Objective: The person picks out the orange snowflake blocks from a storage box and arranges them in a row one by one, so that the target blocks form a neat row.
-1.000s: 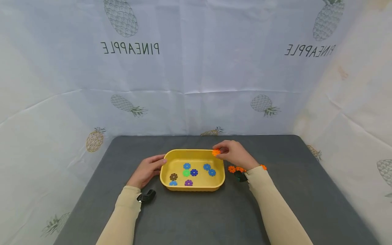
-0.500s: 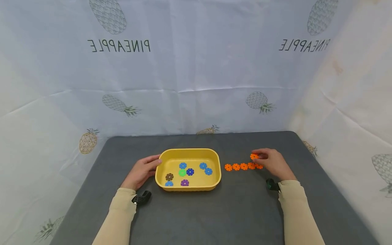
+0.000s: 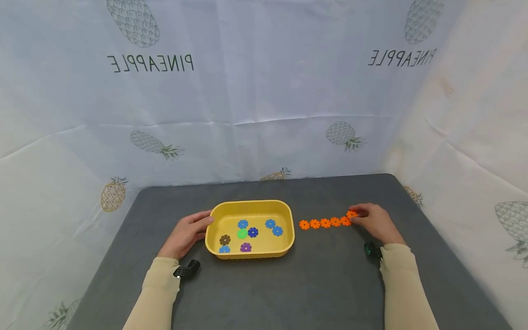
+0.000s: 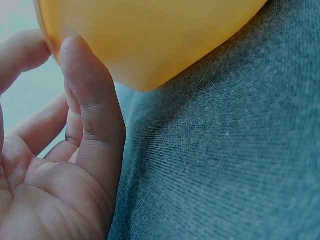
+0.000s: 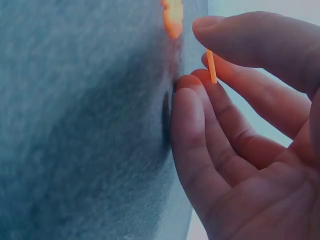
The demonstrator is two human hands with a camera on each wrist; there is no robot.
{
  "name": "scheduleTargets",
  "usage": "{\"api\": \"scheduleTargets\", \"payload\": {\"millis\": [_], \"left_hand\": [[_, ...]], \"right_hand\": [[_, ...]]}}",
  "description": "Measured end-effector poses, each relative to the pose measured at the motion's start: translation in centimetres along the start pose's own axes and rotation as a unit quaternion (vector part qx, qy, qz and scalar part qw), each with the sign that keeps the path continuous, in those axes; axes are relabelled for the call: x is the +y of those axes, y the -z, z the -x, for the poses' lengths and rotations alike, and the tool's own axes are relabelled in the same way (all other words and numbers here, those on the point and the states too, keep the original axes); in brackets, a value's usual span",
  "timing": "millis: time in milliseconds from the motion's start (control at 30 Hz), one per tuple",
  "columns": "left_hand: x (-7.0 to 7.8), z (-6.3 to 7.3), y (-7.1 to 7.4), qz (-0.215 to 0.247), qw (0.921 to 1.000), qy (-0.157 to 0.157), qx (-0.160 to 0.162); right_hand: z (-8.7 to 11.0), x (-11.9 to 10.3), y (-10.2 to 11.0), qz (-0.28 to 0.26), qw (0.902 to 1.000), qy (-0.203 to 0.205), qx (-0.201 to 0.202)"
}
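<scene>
In the head view my left hand [image 3: 181,235] holds the left end of a yellow plastic tub [image 3: 250,256], thumb over its rim and fingers outside. The left wrist view shows the thumb [image 4: 90,95] against the yellow wall. My right hand [image 3: 380,224] pinches an orange notched flower disc [image 3: 351,214] between thumb and fingers, at the right end of a row of orange discs [image 3: 325,223] on the table. Seen from the right wrist, this disc [image 5: 212,67] stands edge-on between the fingertips, much of it hidden by the thumb, close over the table.
Inside the tub lie several loose discs: light blue [image 3: 270,223], a dark blue one [image 3: 253,232], a green one [image 3: 242,233], a brown one [image 3: 224,240] and a purple one [image 3: 245,247]. The grey-covered table [image 3: 284,293] meets a pineapple-print cloth [image 3: 255,91] at the back.
My right hand has carried the orange disc from the tub's right rim rightward, then down to the right end of the row. My left hand has kept its grip on the tub.
</scene>
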State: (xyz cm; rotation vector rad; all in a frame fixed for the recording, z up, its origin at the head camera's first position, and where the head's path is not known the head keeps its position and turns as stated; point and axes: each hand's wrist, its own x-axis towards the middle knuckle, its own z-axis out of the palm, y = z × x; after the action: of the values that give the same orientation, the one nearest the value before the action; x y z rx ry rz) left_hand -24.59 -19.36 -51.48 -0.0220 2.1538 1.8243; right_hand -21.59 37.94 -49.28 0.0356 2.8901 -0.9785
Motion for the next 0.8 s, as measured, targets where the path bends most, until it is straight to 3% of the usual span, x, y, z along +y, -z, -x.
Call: {"api": "scheduleTargets", "payload": {"millis": [267,800], "left_hand": [[0.2,-0.1,-0.1,-0.003,1.0,0.003,0.002],[-0.1,-0.1,0.0,-0.006,1.0,0.005,0.004]], "right_hand": [[0.5,1.2,0.3,0.008,0.9999,-0.005,-0.005],[0.0,1.3,0.2,0.014,0.9998,-0.008,-0.011]]}}
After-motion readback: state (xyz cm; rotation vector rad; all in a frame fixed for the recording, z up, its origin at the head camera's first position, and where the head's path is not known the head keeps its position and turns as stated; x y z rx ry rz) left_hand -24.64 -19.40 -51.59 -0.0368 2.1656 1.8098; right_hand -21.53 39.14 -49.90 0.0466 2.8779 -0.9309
